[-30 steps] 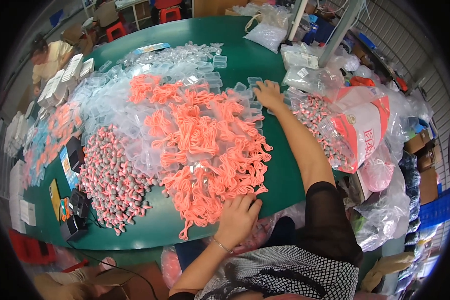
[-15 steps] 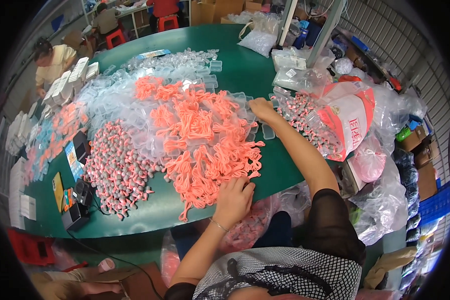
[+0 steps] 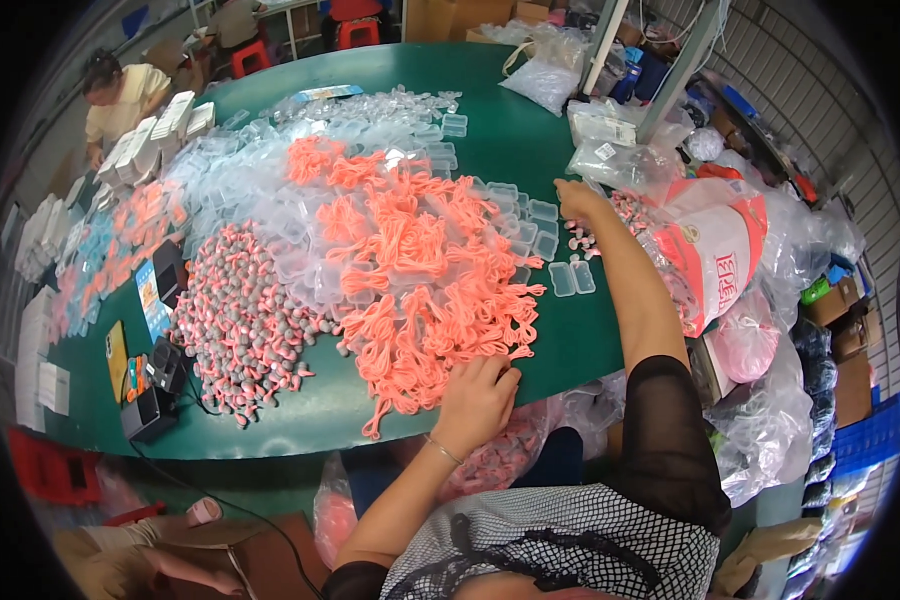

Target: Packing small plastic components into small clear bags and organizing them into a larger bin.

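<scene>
My left hand [image 3: 477, 400] rests curled at the table's near edge, against the lower right of a heap of coral cord bundles [image 3: 420, 240]. Its fingertips face down, so anything in them is hidden. Farther off, my right hand [image 3: 576, 200] reaches forward with bent fingers; what they hold, if anything, is too small to make out. Just right of it lies a pile of small pink-and-grey plugs [image 3: 632, 212] at the mouth of a red-and-white sack [image 3: 715, 255]. Between my arms an open clear plastic case [image 3: 571, 279] lies on the green table [image 3: 490, 110].
Many clear cases [image 3: 240, 180] spread behind the cords. A larger pile of pink-and-grey plugs [image 3: 240, 320] lies left, beside a black device [image 3: 150, 412] and a yellow phone [image 3: 117, 355]. A co-worker [image 3: 125, 100] sits beyond stacked white boxes [image 3: 140, 150]. Plastic bags [image 3: 760, 430] crowd the right.
The scene has shifted slightly rightward in view. My right hand has moved away from the clear cases, farther forward and right. The open clear case between my arms shows more fully. My left hand stays by the cords.
</scene>
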### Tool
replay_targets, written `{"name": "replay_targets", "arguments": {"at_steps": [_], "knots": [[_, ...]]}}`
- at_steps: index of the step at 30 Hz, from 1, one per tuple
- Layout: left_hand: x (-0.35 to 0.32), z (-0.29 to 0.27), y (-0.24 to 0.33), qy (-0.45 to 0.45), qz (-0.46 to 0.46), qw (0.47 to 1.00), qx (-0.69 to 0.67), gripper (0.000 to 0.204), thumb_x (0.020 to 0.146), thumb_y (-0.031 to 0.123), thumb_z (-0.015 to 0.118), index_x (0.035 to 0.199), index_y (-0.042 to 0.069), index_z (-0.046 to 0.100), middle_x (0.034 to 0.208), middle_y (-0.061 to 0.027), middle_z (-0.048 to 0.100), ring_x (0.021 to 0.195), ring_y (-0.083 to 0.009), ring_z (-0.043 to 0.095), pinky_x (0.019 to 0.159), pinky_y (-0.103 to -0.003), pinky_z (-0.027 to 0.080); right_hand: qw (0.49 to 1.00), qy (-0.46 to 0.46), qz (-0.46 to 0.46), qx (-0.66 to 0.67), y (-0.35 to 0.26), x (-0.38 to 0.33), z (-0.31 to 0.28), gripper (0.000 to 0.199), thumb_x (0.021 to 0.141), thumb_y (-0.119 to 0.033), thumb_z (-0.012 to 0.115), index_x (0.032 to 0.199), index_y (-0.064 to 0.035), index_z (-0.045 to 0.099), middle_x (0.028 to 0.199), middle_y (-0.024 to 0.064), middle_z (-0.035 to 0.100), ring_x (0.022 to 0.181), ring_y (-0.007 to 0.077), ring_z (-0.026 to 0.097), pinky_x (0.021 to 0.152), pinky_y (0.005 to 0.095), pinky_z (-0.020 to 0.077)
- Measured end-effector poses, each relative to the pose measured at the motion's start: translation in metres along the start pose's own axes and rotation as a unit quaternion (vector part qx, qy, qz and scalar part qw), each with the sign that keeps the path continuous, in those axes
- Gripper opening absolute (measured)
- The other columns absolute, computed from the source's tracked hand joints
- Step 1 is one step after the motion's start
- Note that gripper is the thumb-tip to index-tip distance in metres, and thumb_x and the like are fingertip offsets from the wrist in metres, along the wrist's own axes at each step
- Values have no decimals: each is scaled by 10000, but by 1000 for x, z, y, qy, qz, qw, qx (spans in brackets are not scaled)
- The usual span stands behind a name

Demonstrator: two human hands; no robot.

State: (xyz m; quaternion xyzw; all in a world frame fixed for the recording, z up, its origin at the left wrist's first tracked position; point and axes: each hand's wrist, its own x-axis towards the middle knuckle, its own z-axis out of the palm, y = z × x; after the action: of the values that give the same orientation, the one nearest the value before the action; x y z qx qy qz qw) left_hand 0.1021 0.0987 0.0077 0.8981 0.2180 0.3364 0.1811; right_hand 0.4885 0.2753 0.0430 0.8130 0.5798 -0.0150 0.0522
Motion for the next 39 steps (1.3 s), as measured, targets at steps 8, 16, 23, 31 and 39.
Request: {"name": "replay_targets", "arguments": {"at_steps": [8,16,23,31,39], "knots": [[-7,-2,0,13,-8,1000,1,204,783,148,670,977,94,639,1006,-39,586,907,-223,562,747,-365,398,996,22,-65,-64,-20,-20,-22,465,722,-113,658,1186,-102,634,1198,177,556,1105,357,555,961,391,466],[-9,7,-1,15,0,1000,0,186,786,153,665,960,95,636,1002,-43,583,907,-230,565,744,-372,405,976,135,-141,99,4,-51,-48,485,686,-235,702,1147,-90,660,1116,158,574,1094,336,570,930,395,479],[-5,3,-1,50,35,998,15,147,773,145,652,897,69,627,924,-65,565,880,-249,557,736,-385,412,975,151,-67,151,-51,-211,-25,492,712,-387,682,1061,-41,678,1017,176,628,938,364,632,825,434,513],[-7,6,3,122,64,985,106,174,742,110,652,915,98,649,976,-41,608,924,-230,580,779,-371,414,979,170,79,76,-74,-277,30,469,807,-496,650,929,-43,660,870,151,660,776,362,657,713,451,528],[-13,13,37,155,76,982,82,192,738,104,648,929,111,657,970,-28,614,931,-234,582,796,-384,417,941,192,19,279,-47,-296,47,304,834,-350,677,862,-48,674,774,159,681,747,319,675,638,431,509]]}}
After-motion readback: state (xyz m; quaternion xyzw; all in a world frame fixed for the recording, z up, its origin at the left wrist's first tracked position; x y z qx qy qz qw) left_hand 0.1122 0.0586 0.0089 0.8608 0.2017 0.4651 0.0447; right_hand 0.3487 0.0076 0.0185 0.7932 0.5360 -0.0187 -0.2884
